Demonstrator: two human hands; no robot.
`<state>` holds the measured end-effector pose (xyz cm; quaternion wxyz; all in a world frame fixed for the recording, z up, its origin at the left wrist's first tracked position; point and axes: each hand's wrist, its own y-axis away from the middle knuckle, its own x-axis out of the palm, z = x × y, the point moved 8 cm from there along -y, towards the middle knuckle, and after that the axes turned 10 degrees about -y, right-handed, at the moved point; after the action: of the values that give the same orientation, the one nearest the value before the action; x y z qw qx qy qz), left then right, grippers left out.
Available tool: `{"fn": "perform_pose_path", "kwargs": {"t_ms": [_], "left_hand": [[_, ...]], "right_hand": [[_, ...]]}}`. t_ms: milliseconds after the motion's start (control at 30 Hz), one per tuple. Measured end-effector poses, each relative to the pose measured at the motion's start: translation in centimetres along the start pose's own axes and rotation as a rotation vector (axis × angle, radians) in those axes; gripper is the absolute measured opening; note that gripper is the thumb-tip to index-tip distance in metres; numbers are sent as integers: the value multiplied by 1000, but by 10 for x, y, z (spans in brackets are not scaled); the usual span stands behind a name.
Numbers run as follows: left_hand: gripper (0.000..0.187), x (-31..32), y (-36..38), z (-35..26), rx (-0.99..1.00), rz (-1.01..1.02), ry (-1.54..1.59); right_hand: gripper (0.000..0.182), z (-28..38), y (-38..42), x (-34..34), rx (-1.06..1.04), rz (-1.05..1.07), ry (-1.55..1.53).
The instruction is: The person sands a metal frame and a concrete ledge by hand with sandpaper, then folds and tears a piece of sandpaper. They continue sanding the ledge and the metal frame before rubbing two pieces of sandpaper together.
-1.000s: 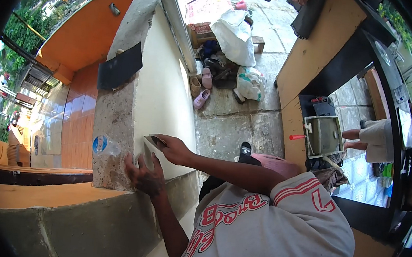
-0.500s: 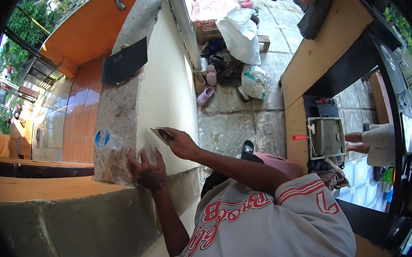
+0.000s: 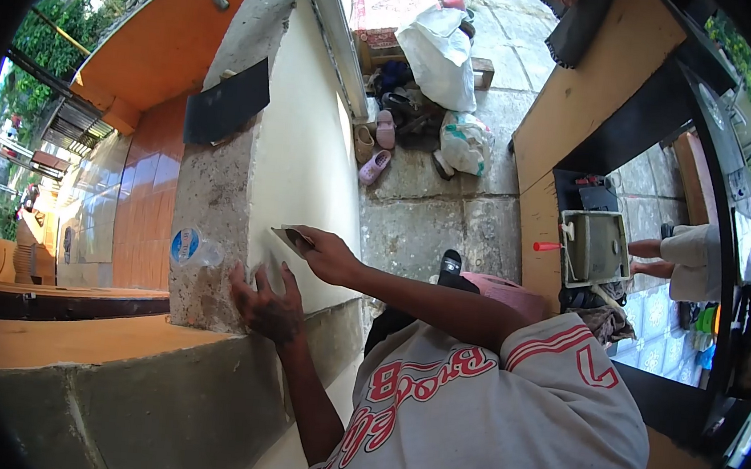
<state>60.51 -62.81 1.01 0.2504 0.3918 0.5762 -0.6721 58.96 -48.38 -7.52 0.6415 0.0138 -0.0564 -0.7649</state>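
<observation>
My right hand [image 3: 331,257] is closed around a flat, thin scraper [image 3: 289,238] whose edge is at the cream-coloured wall face [image 3: 306,157]. My fingers cover much of it. Just below, my left hand [image 3: 269,304] lies with its fingers spread over the corner where the wall face meets the rough concrete wall top [image 3: 212,167]. It holds nothing. A clear plastic bottle [image 3: 196,247] with a blue end lies on the wall top, left of my left hand. Farther along the wall top is a dark flat sheet [image 3: 228,102].
Shoes [image 3: 374,167], a white sack [image 3: 437,57] and a plastic bag [image 3: 466,144] sit on the paved floor. A pink tub [image 3: 504,295] is close by my right arm. At right, a rectangular container [image 3: 595,247] stands near a red-handled tool [image 3: 548,247] and another person's legs [image 3: 650,259].
My right hand and the scraper have shifted slightly up and left along the wall face. My left hand stays at the corner, almost unmoved. The view has tilted a little.
</observation>
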Motion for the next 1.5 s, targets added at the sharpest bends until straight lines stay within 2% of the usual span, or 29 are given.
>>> {"fn": "perform_pose_path", "kwargs": {"t_ms": [133,200,233,300,333,400,433,533,600,700,867,933,1000,1067,1267,1433,1500], "left_hand": [[31,-2,0,0,31,-26,-56],[35,-3,1,-2,38,-47,-65],[35,-1,1,-1,36,-48,-61],[39,0,4,-1,78,-104,-78],[39,-1,4,-1,77,-103,-78],[41,1,4,0,61,-67,-66],[41,1,4,-1,60,-68,-68],[39,1,4,1,43,-70,-87],[34,4,4,3,44,-34,-34],[33,5,4,4,22,-34,-34],[36,0,3,4,-14,-46,-59],[37,2,1,4,12,-28,-11],[39,1,1,5,10,-45,-5],[39,2,1,5,3,-39,25],[39,3,1,6,0,-54,24],[39,1,4,5,15,-60,16],[38,1,0,5,-3,-48,42]], "right_hand": [[39,11,-5,1,-54,-28,-26],[46,44,-6,2,-316,-45,47],[46,56,-10,4,-317,-45,51],[52,104,-10,15,-679,-76,281],[52,110,-20,20,-678,-75,281],[54,132,-30,44,-888,-23,484],[54,131,-39,52,-889,-22,482],[52,142,-46,69,-997,-54,585],[52,155,-41,74,-1103,-163,659],[54,169,-48,76,-1118,-145,709],[56,129,-75,88,-1058,-7,825],[59,102,-89,94,-824,175,879],[57,92,-92,99,-831,182,851],[46,88,-90,98,-897,130,823],[44,88,-88,96,-877,152,846],[45,87,-84,93,-892,143,819],[53,87,-88,93,-822,180,807]]}}
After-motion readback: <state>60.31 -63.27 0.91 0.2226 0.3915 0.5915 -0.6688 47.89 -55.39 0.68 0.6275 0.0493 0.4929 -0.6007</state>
